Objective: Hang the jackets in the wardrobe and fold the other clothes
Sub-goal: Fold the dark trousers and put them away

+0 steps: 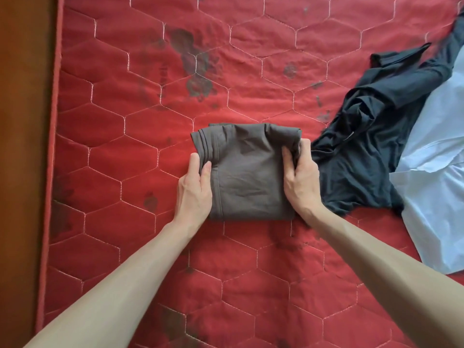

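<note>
While both hands grip it from either side, the brown garment (247,172) lies as a compact folded packet near the middle of the red quilt (175,96). The left hand (194,188) has its thumb on top of the left edge and its fingers curled down beside or under that edge, where stacked folds show; the right hand (301,175) pinches the bunched right edge, thumb on top and fingers wrapped round the thick fold. Holding both ends at once likely keeps the layers from slipping apart, either to square the packet or to lift it whole; which of the two is meant cannot be told. Just beside the right hand, touching or nearly touching the packet, a black garment (371,151) lies crumpled and unfolded, and it overlaps a white garment (431,177) spread flat toward the right edge. Both seem left loose there as the next pieces to fold, within easy reach. No wardrobe, basket or other container is in view, so the quilt alone bears the clothes. A brown strip (22,146), perhaps floor or bed frame, runs along the left side. Folding looks partly done: one piece nearly finished, two waiting.
</note>
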`<control>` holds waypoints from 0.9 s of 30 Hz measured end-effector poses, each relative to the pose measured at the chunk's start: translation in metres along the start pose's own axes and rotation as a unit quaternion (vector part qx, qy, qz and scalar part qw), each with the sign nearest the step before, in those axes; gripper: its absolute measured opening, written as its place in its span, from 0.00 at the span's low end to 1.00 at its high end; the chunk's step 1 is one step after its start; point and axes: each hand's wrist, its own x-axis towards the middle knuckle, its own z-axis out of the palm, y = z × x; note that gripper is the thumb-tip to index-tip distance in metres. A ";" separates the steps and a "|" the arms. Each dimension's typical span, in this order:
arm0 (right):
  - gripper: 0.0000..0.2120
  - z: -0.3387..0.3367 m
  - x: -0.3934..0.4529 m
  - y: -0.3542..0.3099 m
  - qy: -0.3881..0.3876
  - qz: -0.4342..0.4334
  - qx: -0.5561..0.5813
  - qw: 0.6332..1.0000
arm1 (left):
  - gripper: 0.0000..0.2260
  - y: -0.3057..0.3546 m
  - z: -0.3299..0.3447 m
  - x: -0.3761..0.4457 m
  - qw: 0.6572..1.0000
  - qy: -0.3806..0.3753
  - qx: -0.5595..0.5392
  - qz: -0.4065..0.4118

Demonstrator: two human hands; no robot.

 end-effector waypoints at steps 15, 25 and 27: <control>0.23 -0.007 0.013 -0.033 -0.004 0.140 -0.103 0.985 | 0.22 0.058 0.013 -0.002 0.975 0.008 0.141 -0.173; 0.20 -0.037 0.017 -0.034 -0.174 0.233 0.061 0.955 | 0.26 0.061 -0.011 0.024 0.934 -0.074 -0.075 -0.342; 0.20 -0.043 0.009 -0.035 -0.188 0.279 0.167 0.927 | 0.24 0.053 -0.018 0.019 0.903 -0.101 -0.181 -0.377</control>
